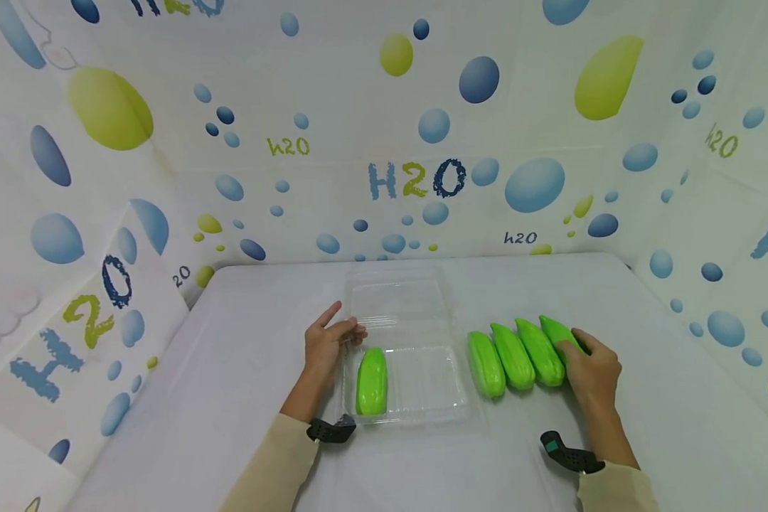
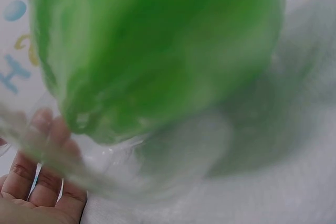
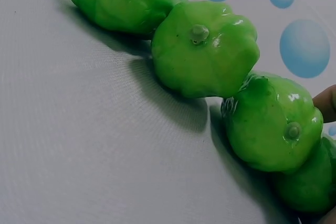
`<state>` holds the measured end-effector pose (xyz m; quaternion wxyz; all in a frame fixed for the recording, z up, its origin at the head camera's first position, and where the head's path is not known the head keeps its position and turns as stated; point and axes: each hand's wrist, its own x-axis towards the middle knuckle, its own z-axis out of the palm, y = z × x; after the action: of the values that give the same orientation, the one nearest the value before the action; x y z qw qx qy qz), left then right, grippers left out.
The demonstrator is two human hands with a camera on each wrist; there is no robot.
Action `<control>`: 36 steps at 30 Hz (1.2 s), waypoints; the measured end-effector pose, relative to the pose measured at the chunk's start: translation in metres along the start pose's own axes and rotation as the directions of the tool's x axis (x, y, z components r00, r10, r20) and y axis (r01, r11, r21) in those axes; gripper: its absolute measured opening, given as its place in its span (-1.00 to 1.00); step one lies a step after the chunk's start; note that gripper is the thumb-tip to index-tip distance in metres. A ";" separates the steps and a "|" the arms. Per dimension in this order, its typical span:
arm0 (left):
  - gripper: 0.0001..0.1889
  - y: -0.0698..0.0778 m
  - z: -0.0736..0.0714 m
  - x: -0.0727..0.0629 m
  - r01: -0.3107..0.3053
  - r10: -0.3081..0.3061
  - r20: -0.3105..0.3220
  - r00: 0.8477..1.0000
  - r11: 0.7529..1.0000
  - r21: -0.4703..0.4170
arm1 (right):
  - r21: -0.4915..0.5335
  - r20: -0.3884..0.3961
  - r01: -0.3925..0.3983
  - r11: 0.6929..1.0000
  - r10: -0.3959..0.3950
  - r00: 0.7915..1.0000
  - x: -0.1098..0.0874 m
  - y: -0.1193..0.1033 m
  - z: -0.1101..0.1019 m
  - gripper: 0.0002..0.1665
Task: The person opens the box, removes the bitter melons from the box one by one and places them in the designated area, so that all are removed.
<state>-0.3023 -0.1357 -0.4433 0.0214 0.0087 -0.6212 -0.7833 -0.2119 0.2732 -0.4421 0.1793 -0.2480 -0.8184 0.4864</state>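
1. Green vegetable [image 1: 555, 330], rightmost of four, sits between the right hand's [image 1: 595, 366] curled thumb and fingers.
2. Left hand [image 1: 323, 350] pinches the clear container [image 1: 422, 384] by its left edge.
3. Filling seems underway: one piece [image 1: 372, 382] lies inside; next probably calls for lifting over the right rim.
4. Bare container floor remains right of that piece; the open lid [image 1: 397, 295] lies behind.

This looks like a curtained-off booth, its white, cloth-covered desk [image 1: 243, 320] walled on three sides by white sheets [image 1: 352, 114] printed with blue-and-green drops [image 1: 534, 185] and "H2O" lettering [image 1: 414, 179].
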 end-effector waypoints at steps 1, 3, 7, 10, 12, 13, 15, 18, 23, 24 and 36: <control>-0.33 0.000 0.000 0.000 0.001 -0.001 0.001 1.000 1.000 0.005 | -0.001 -0.001 0.002 1.000 -0.002 1.000 0.000 0.000 0.000 -0.34; -0.34 0.001 -0.001 -0.001 0.003 -0.003 0.005 1.000 1.000 0.012 | -0.004 -0.006 0.003 1.000 -0.003 1.000 0.000 0.000 0.000 -0.35; -0.33 0.005 -0.001 -0.001 0.016 -0.016 0.019 1.000 1.000 0.002 | -0.008 -0.020 0.001 1.000 -0.002 1.000 0.000 -0.001 0.001 -0.37; -0.32 0.005 -0.001 -0.001 0.019 -0.019 0.023 1.000 1.000 -0.004 | -0.011 -0.020 -0.003 1.000 0.002 1.000 -0.001 -0.001 0.001 -0.37; -0.32 0.006 -0.001 -0.002 0.017 -0.017 0.020 1.000 1.000 0.001 | -0.012 -0.021 -0.003 1.000 0.003 1.000 -0.002 -0.001 0.001 -0.38; -0.32 0.003 -0.001 -0.001 0.012 -0.012 0.017 1.000 1.000 0.000 | -0.010 -0.025 -0.001 1.000 0.001 1.000 -0.002 -0.001 0.001 -0.39; -0.33 0.002 -0.001 -0.001 0.006 -0.006 0.015 1.000 1.000 0.004 | -0.006 -0.034 0.000 1.000 0.000 0.999 -0.003 -0.001 0.001 -0.40; -0.33 0.002 -0.001 -0.001 0.004 -0.004 0.017 1.000 1.000 -0.003 | -0.002 -0.044 0.002 1.000 -0.002 0.999 -0.003 -0.001 0.001 -0.40; -0.32 0.001 -0.002 -0.001 0.008 -0.008 0.018 1.000 1.000 -0.005 | 0.000 -0.051 -0.013 1.000 0.013 0.999 -0.002 0.000 0.001 -0.39; -0.32 0.001 -0.002 -0.001 0.009 -0.009 0.018 1.000 1.000 -0.002 | 0.002 -0.055 -0.014 1.000 0.014 0.998 -0.002 0.000 0.001 -0.39; -0.32 0.001 -0.002 0.000 0.013 -0.013 0.010 1.000 1.000 -0.003 | 0.001 -0.074 -0.016 1.000 0.016 0.997 -0.002 0.000 0.003 -0.40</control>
<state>-0.3024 -0.1376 -0.4422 0.0134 0.0088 -0.6202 -0.7843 -0.2120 0.2696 -0.4435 0.2057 -0.2724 -0.8090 0.4785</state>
